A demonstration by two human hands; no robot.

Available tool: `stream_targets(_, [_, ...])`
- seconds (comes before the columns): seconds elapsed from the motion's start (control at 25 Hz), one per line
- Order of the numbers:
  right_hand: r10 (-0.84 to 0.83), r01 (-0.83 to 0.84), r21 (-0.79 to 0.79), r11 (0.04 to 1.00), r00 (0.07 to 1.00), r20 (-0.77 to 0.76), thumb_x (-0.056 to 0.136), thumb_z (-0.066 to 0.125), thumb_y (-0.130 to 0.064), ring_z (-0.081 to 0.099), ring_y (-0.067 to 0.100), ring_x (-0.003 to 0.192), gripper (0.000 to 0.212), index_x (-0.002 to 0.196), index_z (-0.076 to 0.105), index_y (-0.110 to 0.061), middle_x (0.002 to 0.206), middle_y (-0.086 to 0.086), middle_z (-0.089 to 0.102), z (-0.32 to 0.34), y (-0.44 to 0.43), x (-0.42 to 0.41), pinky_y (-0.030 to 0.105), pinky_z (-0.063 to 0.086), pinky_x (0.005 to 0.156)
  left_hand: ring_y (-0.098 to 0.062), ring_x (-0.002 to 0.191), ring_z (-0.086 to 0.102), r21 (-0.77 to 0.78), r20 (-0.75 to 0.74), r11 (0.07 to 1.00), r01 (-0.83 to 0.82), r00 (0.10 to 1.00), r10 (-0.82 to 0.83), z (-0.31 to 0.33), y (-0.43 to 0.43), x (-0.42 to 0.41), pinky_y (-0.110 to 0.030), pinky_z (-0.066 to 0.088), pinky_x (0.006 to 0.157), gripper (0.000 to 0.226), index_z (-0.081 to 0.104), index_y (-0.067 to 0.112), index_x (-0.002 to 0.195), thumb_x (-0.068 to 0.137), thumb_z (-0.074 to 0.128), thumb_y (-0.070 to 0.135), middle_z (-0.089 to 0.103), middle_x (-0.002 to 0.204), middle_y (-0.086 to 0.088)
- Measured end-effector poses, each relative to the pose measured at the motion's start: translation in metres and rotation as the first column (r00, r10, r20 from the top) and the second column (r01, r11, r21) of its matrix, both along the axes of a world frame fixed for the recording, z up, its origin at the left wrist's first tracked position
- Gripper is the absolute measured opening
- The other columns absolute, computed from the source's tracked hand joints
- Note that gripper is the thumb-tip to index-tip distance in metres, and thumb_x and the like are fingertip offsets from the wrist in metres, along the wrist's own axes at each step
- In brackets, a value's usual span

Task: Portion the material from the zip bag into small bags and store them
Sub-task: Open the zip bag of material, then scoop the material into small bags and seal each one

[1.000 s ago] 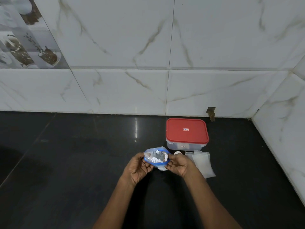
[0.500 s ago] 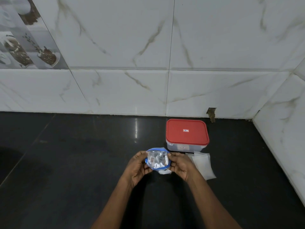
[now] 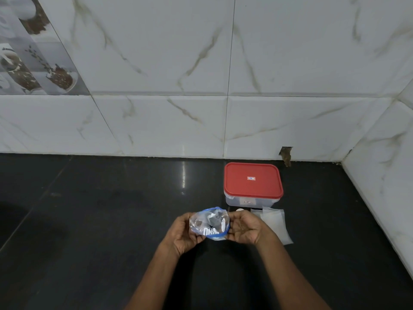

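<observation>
Turning between the hands since a moment ago, the small clear plastic zip bag with a blue rim (image 3: 209,223) is now showing its blue edge low and to the right, where before the mouth was facing up. Dark and pale bits are sitting inside it, with white print showing on the film; what they are is not clear. The bag is hanging above the black polished countertop (image 3: 89,220), held between both hands. The left hand (image 3: 185,233) is curling its fingers round the bag's left side, and the right hand (image 3: 244,227) is pinching the blue rim on the right, its fingers bent close together.

Just behind the right hand, the rectangular translucent plastic box with a red lid (image 3: 252,182) is standing shut near the white marble-patterned tile wall (image 3: 156,63); its contents cannot be made out. A loose pile of small clear plastic bags (image 3: 274,224) is lying flat on the countertop just in front of the box, partly hidden by the right wrist. A small white round thing (image 3: 240,210) is peeking out above the right hand's fingers.
</observation>
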State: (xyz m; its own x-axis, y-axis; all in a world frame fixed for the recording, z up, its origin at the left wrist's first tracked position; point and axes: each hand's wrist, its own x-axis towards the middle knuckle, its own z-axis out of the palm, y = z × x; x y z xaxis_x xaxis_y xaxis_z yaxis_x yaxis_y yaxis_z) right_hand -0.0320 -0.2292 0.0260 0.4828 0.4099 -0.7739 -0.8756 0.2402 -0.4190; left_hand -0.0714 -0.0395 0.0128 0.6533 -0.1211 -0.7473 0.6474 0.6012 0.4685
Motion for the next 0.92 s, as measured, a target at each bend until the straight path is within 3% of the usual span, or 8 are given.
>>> stream_targets(0.12, [-0.089,0.090,0.028,0.996,0.996,-0.024,0.084,0.050,-0.008,0.066,0.034,0.099,0.036,0.115,0.064,0.005,0.112,0.023,0.067,-0.005,0.002,0.002,0.043,0.056,0.086,-0.030,0.070,0.071,-0.104,0.020,0.987,-0.120,0.992,0.122,-0.010,0.000,0.000,-0.036,0.061,0.065,0.030,0.067,-0.008,0.100,0.079,0.059,0.012,0.071,0.089,-0.021])
stream_targets(0.32, [-0.168,0.170,0.028,0.985,0.985,-0.047,0.083,0.051,-0.011,0.072,0.031,0.077,0.025,0.097,0.068,0.001,0.089,0.019,0.073,-0.016,0.013,-0.001,0.038,0.058,0.076,-0.031,0.078,0.073,-0.181,0.073,0.947,-0.267,0.956,0.284,-0.015,-0.004,-0.001,-0.037,0.060,0.078,0.043,0.065,-0.010,0.107,0.079,0.060,0.022,0.073,0.090,-0.022])
stream_targets(0.4, [-0.220,0.226,0.069,0.972,0.972,-0.079,0.077,0.055,-0.018,0.070,0.033,0.077,0.027,0.094,0.066,0.000,0.085,0.018,0.072,-0.016,0.018,-0.003,0.039,0.054,0.080,-0.033,0.083,0.072,-0.223,0.050,0.935,-0.274,0.955,0.292,-0.011,-0.006,0.002,-0.039,0.058,0.084,0.047,0.063,-0.010,0.112,0.080,0.061,0.025,0.072,0.096,-0.024])
stream_targets(0.52, [-0.263,0.280,0.143,0.949,0.957,-0.125,0.081,0.061,-0.032,0.071,0.037,0.073,0.042,0.089,0.069,0.009,0.090,0.023,0.071,-0.011,0.013,0.000,0.045,0.060,0.066,-0.036,0.094,0.068,-0.206,0.018,0.957,-0.204,0.977,0.213,-0.005,-0.006,0.000,-0.042,0.051,0.095,0.049,0.072,-0.010,0.104,0.087,0.063,0.035,0.070,0.106,-0.025])
stream_targets(0.68, [-0.117,0.110,0.081,0.991,0.989,0.087,0.076,0.074,-0.024,0.069,0.031,0.085,0.032,0.098,0.073,0.000,0.099,0.017,0.072,-0.003,0.006,-0.004,0.043,0.054,0.086,-0.025,0.076,0.070,0.077,0.106,0.997,0.023,0.994,-0.031,0.013,0.000,-0.009,-0.036,0.056,0.076,0.022,0.079,0.004,0.087,0.088,0.068,0.023,0.074,0.089,-0.015])
stream_targets(0.76, [0.009,0.001,-0.042,0.999,0.971,0.238,0.075,0.074,-0.011,0.070,0.025,0.076,0.022,0.096,0.072,-0.004,0.089,0.013,0.072,-0.001,0.007,-0.009,0.040,0.056,0.081,-0.022,0.070,0.068,0.285,0.100,0.951,0.124,0.982,-0.158,0.023,-0.003,-0.012,-0.033,0.056,0.069,0.010,0.072,0.003,0.092,0.085,0.071,0.009,0.071,0.082,-0.013])
stream_targets(0.84, [0.103,-0.033,-0.211,0.977,0.938,0.330,0.075,0.070,0.001,0.069,0.021,0.069,0.022,0.097,0.068,-0.001,0.080,0.013,0.071,-0.001,0.014,-0.013,0.037,0.057,0.070,-0.023,0.066,0.069,0.520,0.084,0.841,0.151,0.970,-0.227,0.026,-0.011,-0.011,-0.035,0.057,0.064,0.019,0.067,0.002,0.093,0.078,0.076,0.010,0.071,0.079,-0.014])
stream_targets(0.92, [0.176,-0.005,-0.415,0.910,0.910,0.375,0.077,0.069,0.000,0.068,0.023,0.074,0.026,0.102,0.064,-0.002,0.085,0.015,0.070,-0.007,0.022,-0.012,0.039,0.058,0.067,-0.027,0.066,0.070,0.664,0.066,0.742,0.095,0.981,-0.184,0.027,-0.017,-0.009,-0.043,0.058,0.059,0.038,0.067,0.001,0.094,0.067,0.075,0.026,0.073,0.080,-0.017])
